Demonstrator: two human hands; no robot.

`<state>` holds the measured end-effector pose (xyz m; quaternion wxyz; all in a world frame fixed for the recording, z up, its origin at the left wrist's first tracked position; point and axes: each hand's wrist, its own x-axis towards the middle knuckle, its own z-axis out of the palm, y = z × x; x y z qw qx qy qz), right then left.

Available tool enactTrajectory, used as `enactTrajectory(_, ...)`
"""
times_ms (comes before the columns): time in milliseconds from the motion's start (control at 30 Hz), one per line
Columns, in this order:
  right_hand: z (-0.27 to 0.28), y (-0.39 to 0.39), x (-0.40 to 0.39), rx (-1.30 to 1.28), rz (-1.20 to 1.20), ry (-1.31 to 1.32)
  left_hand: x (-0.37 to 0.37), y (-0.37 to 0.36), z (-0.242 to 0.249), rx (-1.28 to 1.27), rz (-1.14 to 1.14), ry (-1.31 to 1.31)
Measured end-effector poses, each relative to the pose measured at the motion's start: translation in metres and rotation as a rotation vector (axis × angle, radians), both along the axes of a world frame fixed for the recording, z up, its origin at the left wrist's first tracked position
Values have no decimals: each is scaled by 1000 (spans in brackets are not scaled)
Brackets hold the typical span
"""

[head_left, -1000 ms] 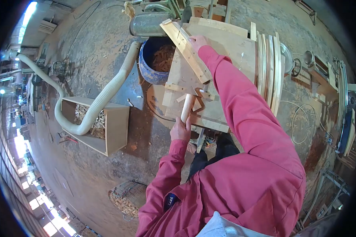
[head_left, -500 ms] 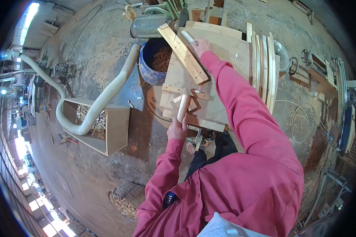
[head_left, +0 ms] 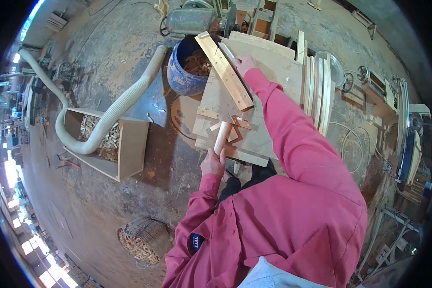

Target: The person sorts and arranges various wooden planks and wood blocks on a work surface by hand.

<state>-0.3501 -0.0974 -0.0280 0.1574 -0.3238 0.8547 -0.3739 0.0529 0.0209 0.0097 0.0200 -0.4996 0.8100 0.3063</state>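
Observation:
My left hand (head_left: 213, 162) is closed around the lower end of a thick pale wooden stick (head_left: 222, 137) at the near edge of the work table (head_left: 269, 72). The stick's upper part overlaps small wood pieces (head_left: 235, 129) there. Farther out, my right hand (head_left: 245, 65) is closed on a narrow pale strip (head_left: 227, 51), which lies close along a long wooden board (head_left: 225, 72). That board slants across the table's left side, with dark holes near its near end. My right fingers partly hide the strip.
A blue bucket (head_left: 183, 82) of wood scraps stands left of the table. Long wood strips (head_left: 317, 93) lie along its right side. A ribbed hose (head_left: 129, 103) runs over a box (head_left: 132, 149) of offcuts. A motor machine (head_left: 189, 21) sits beyond. A wire basket (head_left: 144, 237) stands on the floor.
The view has shifted slightly. The strip in my right hand has come down beside the long board, and more of it is hidden. My left hand keeps hold of the stick.

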Motion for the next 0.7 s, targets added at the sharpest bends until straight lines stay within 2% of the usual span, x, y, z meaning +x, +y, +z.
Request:
enactTrajectory(67,4,-2,-2,79,10,218,-2,-1,3,17,-1,0)
enactTrajectory(100,1,-3,-3,81,12,225,-2,-1,4,14,1,0)
enactTrajectory(167,-12,-3,3,57,-32,69,-1,-1,2,12,5,0)
enactTrajectory(367,-20,-33,3,-55,-92,-91,-3,-2,-1,-1,-4,-13)
enactTrajectory(700,-39,-72,-17,-181,-117,-177,-10,-2,-28,-15,-5,12)
